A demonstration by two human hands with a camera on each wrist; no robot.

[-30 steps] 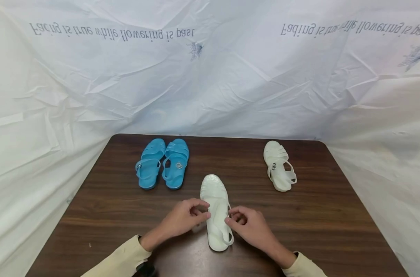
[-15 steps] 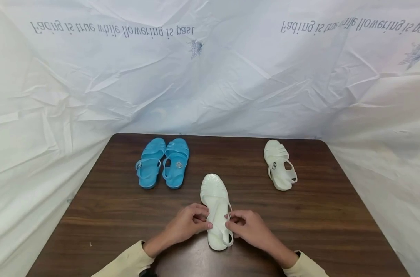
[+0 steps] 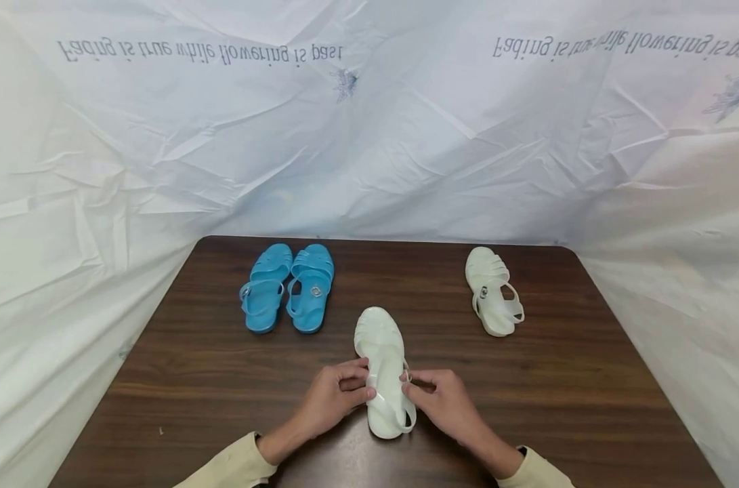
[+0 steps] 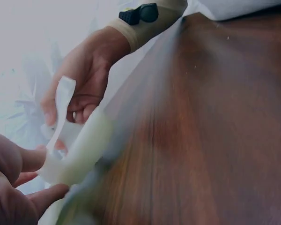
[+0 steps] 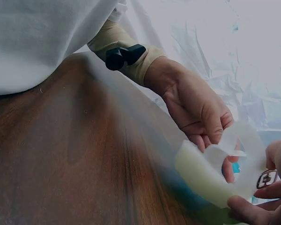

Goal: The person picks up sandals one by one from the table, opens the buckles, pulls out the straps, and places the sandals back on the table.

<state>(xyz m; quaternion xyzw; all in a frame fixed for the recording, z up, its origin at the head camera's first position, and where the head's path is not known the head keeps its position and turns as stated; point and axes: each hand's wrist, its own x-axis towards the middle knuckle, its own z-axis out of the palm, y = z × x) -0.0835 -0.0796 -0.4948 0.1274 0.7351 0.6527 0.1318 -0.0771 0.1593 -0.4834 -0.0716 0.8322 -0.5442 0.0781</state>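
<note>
Still fiddling with the white sandal (image 3: 383, 369) near the table's (image 3: 558, 407) front edge: left hand (image 3: 332, 400) and right hand (image 3: 445, 400) both pinching its strap (image 3: 378, 388), buckle (image 5: 267, 178) probably not fastened yet.

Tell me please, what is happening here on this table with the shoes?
A person is working on a white sandal near the front edge of a dark wooden table. The left hand and right hand pinch its strap from either side, by the buckle. A pair of blue sandals lies side by side farther back on the left. A second white sandal lies alone on the right.
</note>
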